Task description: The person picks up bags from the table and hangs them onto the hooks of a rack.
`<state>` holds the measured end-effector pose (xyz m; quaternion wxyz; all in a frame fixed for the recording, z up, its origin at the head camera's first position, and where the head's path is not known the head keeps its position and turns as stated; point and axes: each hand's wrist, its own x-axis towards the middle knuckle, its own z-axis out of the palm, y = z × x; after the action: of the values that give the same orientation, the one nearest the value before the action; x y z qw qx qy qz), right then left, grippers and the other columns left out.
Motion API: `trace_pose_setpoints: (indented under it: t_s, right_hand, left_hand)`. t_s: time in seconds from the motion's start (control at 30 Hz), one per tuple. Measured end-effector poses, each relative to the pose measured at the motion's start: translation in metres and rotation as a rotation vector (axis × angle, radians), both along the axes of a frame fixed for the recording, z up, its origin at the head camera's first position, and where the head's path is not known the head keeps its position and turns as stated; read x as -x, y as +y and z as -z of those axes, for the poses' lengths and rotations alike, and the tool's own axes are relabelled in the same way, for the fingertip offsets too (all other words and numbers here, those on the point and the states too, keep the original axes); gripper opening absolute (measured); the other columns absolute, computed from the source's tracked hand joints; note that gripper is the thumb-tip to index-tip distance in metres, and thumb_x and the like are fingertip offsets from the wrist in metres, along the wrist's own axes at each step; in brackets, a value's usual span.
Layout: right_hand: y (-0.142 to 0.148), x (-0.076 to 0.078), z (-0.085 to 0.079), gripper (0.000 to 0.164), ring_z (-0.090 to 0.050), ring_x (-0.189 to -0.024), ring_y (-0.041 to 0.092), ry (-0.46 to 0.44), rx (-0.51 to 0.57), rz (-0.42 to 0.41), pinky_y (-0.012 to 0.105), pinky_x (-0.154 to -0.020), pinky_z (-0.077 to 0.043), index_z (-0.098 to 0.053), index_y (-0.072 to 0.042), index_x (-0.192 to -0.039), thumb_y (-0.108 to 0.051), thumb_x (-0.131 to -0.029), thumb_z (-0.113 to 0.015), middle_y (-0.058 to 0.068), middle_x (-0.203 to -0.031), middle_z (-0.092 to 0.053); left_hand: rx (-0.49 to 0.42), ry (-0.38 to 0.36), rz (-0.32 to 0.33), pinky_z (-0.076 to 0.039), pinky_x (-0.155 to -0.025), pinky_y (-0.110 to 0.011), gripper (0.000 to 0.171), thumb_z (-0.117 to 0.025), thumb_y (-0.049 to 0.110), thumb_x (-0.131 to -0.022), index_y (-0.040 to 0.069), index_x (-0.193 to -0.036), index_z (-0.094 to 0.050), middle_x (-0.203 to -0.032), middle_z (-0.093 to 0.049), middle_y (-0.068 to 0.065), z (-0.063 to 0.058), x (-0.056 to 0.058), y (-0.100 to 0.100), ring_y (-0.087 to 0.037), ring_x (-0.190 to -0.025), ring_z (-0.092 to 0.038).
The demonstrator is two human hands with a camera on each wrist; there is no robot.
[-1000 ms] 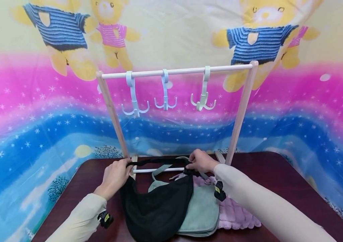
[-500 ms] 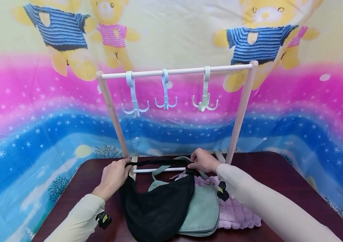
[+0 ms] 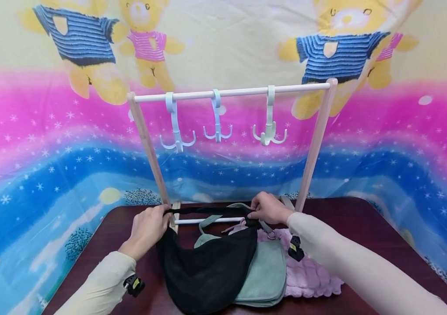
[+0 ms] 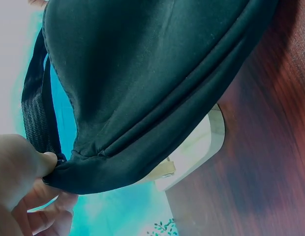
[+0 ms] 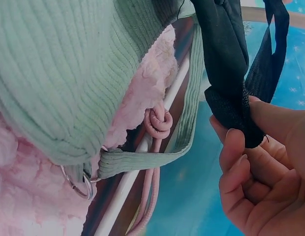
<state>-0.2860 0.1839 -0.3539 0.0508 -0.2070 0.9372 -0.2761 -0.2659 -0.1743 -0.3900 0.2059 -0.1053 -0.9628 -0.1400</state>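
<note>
A black cloth shoulder bag (image 3: 207, 271) hangs between my two hands, its strap (image 3: 211, 211) running across the top. My left hand (image 3: 148, 225) pinches the bag's left corner where the strap joins; in the left wrist view the thumb (image 4: 44, 162) presses on that joint. At the other end my right hand (image 3: 268, 208) pinches the strap's base, with fingers curled round the black webbing (image 5: 236, 115). Behind the black bag lies a green corduroy bag (image 3: 264, 273) with a strap and metal rings. A fluffy pink bag (image 3: 306, 273) with a knotted cord (image 5: 157, 123) lies beneath the green one.
A wooden rack stands at the back of the dark table (image 3: 365, 245). From its top rail (image 3: 243, 92) hang a left blue hook (image 3: 176, 127), a middle blue hook (image 3: 217, 118) and a pale green hook (image 3: 269, 118). A lower white bar (image 3: 207, 221) crosses behind the bags.
My right hand has shifted slightly right, drawing the black bag's right end with it. My left hand keeps its grip nearly in place. The pale green hook has swung a little to the right.
</note>
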Motion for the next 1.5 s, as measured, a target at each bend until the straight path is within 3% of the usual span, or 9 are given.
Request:
trace_pose_setpoints:
  t_s: [0.23, 0.5, 0.87, 1.13, 1.5]
  right_hand:
    - [0.005, -0.004, 0.001, 0.037, -0.021, -0.053, 0.011, 0.004, 0.006, -0.026, 0.027, -0.058, -0.027, -0.047, -0.013, -0.068, -0.014, -0.092, -0.074, -0.006, -0.059, -0.024]
    - [0.009, -0.006, 0.002, 0.045, -0.016, -0.054, 0.012, 0.036, 0.015, -0.056, 0.027, -0.059, -0.024, -0.036, -0.015, -0.068, -0.014, -0.091, -0.075, -0.006, -0.061, -0.017]
    - [0.01, -0.014, -0.005, 0.021, -0.021, -0.054, 0.011, 0.054, 0.011, -0.063, 0.027, -0.06, -0.03, -0.06, -0.011, -0.076, -0.013, -0.09, -0.075, -0.007, -0.059, -0.024]
    - [0.012, -0.019, -0.011, 0.01, -0.045, -0.058, 0.008, 0.102, -0.025, -0.04, 0.026, -0.058, -0.04, -0.07, -0.013, -0.083, -0.018, -0.09, -0.076, -0.006, -0.065, -0.059]
    - [0.007, -0.029, -0.008, 0.011, -0.036, -0.05, 0.005, 0.131, 0.004, -0.064, 0.023, -0.057, -0.035, -0.067, -0.012, -0.084, -0.015, -0.092, -0.074, -0.008, -0.055, -0.043]
  left_hand:
    - [0.025, 0.018, 0.006, -0.046, -0.049, -0.038, 0.019, -0.068, 0.02, -0.096, 0.013, -0.112, -0.076, -0.089, -0.077, -0.009, -0.002, 0.0, 0.001, -0.023, -0.063, -0.066]
    - [0.042, -0.002, 0.0, -0.042, -0.047, -0.034, 0.018, -0.068, 0.02, -0.097, 0.014, -0.112, -0.075, -0.085, -0.076, -0.008, -0.009, -0.003, 0.002, -0.02, -0.06, -0.062]
    - [0.065, 0.016, -0.001, -0.039, -0.046, -0.03, 0.02, -0.068, 0.021, -0.097, 0.016, -0.114, -0.075, -0.083, -0.075, -0.007, -0.015, -0.008, 0.001, -0.015, -0.056, -0.058]
    - [0.096, 0.054, 0.005, -0.042, -0.046, -0.032, 0.019, -0.069, 0.02, -0.096, 0.015, -0.113, -0.076, -0.085, -0.076, -0.007, -0.016, -0.012, 0.001, -0.019, -0.061, -0.063]
    - [0.064, 0.065, 0.003, -0.04, -0.047, -0.031, 0.018, -0.069, 0.02, -0.096, 0.014, -0.112, -0.076, -0.082, -0.074, -0.006, -0.023, -0.018, -0.001, -0.017, -0.06, -0.06]
